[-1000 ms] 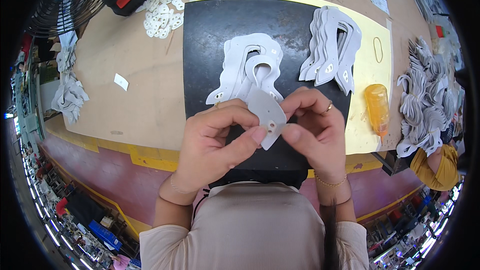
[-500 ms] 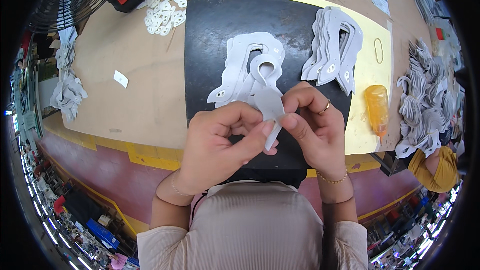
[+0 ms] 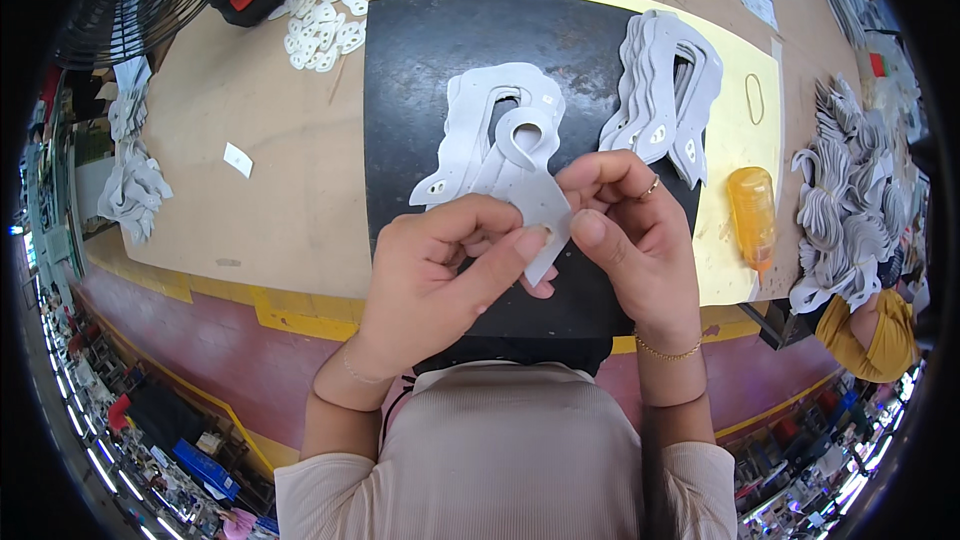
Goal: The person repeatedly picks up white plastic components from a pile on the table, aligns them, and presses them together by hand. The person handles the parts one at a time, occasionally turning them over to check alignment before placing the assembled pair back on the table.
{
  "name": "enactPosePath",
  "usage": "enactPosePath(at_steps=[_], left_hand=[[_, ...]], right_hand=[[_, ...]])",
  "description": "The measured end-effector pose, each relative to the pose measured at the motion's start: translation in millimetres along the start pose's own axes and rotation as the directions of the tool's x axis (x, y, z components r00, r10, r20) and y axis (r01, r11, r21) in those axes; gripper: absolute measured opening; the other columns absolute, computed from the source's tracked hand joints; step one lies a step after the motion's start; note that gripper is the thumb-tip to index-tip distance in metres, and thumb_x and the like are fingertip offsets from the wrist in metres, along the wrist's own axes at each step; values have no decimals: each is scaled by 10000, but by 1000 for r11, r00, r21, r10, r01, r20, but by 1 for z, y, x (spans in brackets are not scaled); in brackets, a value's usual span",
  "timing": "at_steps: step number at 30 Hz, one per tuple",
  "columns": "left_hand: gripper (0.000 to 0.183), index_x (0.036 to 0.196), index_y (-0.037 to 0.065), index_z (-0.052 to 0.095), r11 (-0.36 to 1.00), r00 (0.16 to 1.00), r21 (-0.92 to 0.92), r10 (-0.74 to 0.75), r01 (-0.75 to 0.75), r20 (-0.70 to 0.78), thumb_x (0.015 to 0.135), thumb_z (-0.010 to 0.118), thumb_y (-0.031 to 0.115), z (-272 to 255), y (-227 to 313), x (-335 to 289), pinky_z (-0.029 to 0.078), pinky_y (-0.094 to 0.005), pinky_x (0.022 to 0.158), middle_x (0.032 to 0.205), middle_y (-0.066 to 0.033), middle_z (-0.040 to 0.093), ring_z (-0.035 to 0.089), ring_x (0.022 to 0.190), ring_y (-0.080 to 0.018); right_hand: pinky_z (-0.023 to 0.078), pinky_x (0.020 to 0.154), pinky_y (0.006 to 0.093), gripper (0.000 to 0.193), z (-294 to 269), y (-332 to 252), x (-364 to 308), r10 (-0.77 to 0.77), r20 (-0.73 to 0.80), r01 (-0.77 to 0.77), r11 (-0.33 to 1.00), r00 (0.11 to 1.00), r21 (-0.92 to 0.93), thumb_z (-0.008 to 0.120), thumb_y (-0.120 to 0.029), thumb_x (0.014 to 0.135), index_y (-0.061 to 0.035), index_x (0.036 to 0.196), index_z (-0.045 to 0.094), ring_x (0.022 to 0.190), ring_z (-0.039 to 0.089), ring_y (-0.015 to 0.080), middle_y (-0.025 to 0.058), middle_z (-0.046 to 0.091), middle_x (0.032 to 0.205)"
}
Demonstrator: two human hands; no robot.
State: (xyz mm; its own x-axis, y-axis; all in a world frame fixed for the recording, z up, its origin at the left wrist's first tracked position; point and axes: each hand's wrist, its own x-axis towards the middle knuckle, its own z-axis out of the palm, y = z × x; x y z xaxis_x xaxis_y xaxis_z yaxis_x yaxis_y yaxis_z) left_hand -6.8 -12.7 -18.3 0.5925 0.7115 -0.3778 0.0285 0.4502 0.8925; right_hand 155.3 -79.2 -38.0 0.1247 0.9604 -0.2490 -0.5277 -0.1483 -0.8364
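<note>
Both of my hands pinch one grey cut-out piece [image 3: 530, 175] over the near part of a black mat [image 3: 410, 70]. My left hand [image 3: 440, 275] presses its lower corner with thumb and forefinger. My right hand [image 3: 625, 220] grips the same corner from the other side, a ring on one finger. The piece curls into a loop at its far end. It rests over a larger grey cut-out [image 3: 480, 125] lying flat on the mat.
A stack of grey cut-outs [image 3: 665, 80] sits at the mat's right edge on a yellow sheet [image 3: 745, 150], beside an orange glue bottle [image 3: 753, 215]. Small white pieces [image 3: 325, 15] lie at the back left, a fan [image 3: 130, 0] beyond. More grey parts [image 3: 845, 205] are heaped at right.
The piece in my hands has shifted forward and turned, now lying over the larger cut-out with its looped end pointing away. My fingers have closed tighter on its near corner.
</note>
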Motion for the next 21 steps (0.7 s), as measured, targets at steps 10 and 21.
enactPosePath(at_steps=[10,21], left_hand=[[109,903,-48,624,999,999,46,-28,27,18,880,632,58,-3,5,-3,418,-187,509,762,-76,672,646,671,-96],[109,867,-54,635,996,999,87,-37,34,39,864,647,54,-3,8,-6,459,-199,567,730,-68,662,637,650,-93]], right_hand=[[480,691,210,152,-13,-16,4,106,67,-85,963,992,-254,701,-72,827,46,920,682,762,616,76,48,662,800],[445,605,198,130,-15,-25,5,172,96,-129,929,980,-346,702,-87,827,31,877,685,685,588,60,35,648,756]])
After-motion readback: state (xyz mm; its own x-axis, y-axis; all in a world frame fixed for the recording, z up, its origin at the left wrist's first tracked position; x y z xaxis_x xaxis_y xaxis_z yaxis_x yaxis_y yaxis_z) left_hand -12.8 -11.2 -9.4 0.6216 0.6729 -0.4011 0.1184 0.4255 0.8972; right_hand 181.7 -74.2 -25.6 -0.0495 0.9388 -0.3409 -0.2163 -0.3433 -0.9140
